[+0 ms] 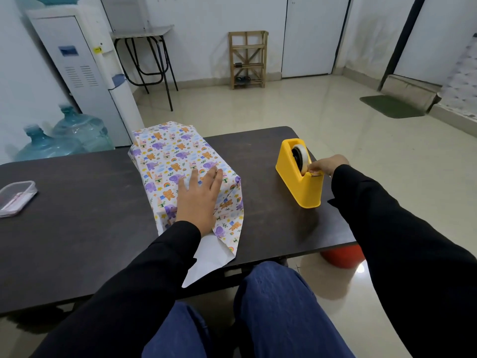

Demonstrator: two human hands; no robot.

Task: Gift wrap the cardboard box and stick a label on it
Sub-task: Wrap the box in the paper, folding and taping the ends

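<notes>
1. The left hand (200,200) lies spread flat on the box (170,156), pressing down its patterned wrapping paper (232,210).
2. The right hand (329,164) pinches the end of the tape (302,154) at the yellow tape dispenser (296,187), right of the box.
3. The box sits on the worktop (77,228); loose paper trails off its near end.
4. A plastic container (16,198) lies far left of the box.

A clear lidded container (16,197) sits on the dark table (77,228), water jugs (78,134) beyond it.
</notes>
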